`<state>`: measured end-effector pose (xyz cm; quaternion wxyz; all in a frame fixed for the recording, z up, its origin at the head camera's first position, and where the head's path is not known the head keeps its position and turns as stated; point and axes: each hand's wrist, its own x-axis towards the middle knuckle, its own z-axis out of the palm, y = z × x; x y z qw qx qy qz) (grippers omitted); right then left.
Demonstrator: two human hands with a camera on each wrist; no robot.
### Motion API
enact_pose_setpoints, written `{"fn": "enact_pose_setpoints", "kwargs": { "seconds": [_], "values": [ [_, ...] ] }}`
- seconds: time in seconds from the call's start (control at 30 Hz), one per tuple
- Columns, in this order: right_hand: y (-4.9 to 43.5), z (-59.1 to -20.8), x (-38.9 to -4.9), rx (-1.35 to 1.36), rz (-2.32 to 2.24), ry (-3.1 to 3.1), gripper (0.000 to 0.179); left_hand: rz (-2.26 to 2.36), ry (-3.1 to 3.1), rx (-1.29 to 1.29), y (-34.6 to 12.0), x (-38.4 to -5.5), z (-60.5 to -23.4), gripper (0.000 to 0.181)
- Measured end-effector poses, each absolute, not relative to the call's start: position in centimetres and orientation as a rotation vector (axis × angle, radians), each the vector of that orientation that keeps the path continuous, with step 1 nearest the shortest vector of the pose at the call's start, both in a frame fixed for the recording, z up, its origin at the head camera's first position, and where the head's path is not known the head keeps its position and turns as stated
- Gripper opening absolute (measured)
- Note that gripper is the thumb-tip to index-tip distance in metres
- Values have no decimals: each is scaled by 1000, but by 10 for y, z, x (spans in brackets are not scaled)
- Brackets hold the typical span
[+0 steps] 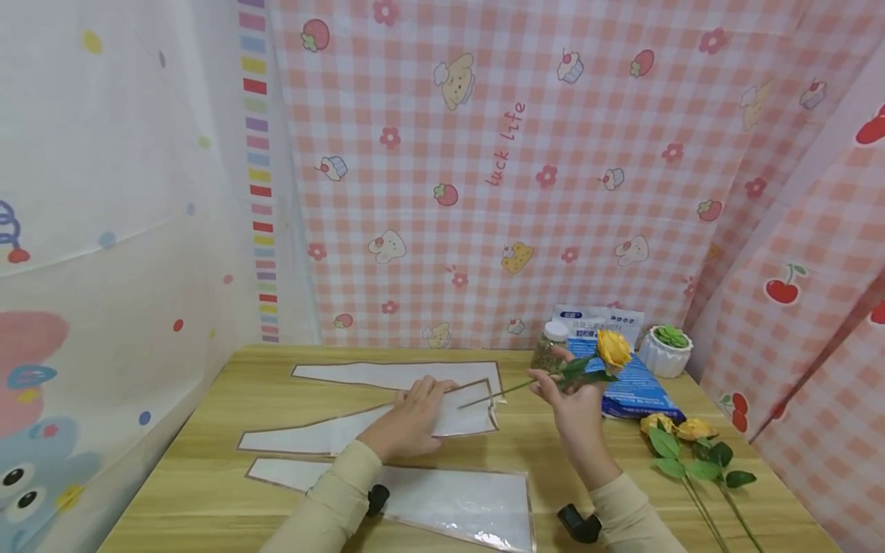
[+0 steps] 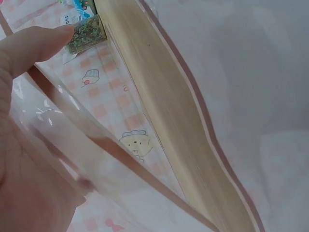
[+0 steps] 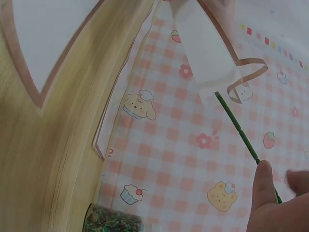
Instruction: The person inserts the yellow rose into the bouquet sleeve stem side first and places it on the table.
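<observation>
The yellow rose is held above the desk in the right hand, its bloom out to the right and its green stem pointing left across the end of a brown-edged wrapping sleeve. The stem's tip overlaps the sleeve near its mouth; whether it lies inside or only in front, I cannot tell. The rose looks artificial, so it should be light, with a thin, fairly stiff stem and softer petals that could crease; the bare stem below the leaves seems the best place to take hold. The right fingers are drawn in close, pinching the stem near the leaves.

The sleeve looks like thin, limp, slippery film, easy to crumple, and is best taken by its sides with the mouth parted. The left hand grasps it near that wide end, fingers over the top and thumb along one side, with the mouth lifted off the desk.

A far sleeve and a near sleeve lie flat on either side. Two other roses rest at the right, in front of a blue bag.
</observation>
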<state>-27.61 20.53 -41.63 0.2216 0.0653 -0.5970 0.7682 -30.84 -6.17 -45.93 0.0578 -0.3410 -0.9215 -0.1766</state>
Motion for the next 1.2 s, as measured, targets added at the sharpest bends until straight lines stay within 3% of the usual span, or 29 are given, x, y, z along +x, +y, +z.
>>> {"fn": "enact_pose_setpoints", "kwargs": {
  "seconds": [0.1,0.17,0.43,0.77,1.07,1.2],
  "values": [
    [206,-413,-273,150,2181,-1574,125,-540,-2791,-1034,-62,-309,-458,88],
    [207,-412,-271,133,2193,-1541,127,-545,-2792,-1033,-62,-308,-458,88],
    [207,-413,-269,192,2210,-1359,105,-545,-2783,-1033,-60,-308,-458,87],
    [202,-416,-270,128,2161,-1379,105,-584,-2780,-1035,-57,-307,-458,88],
    [202,-416,-268,99,2206,-1428,67,-581,-2791,-1027,-56,-306,-456,87],
    [203,-416,-268,77,2196,-1437,63,-573,-2783,-1029,-56,-307,-456,86]
  ]
}}
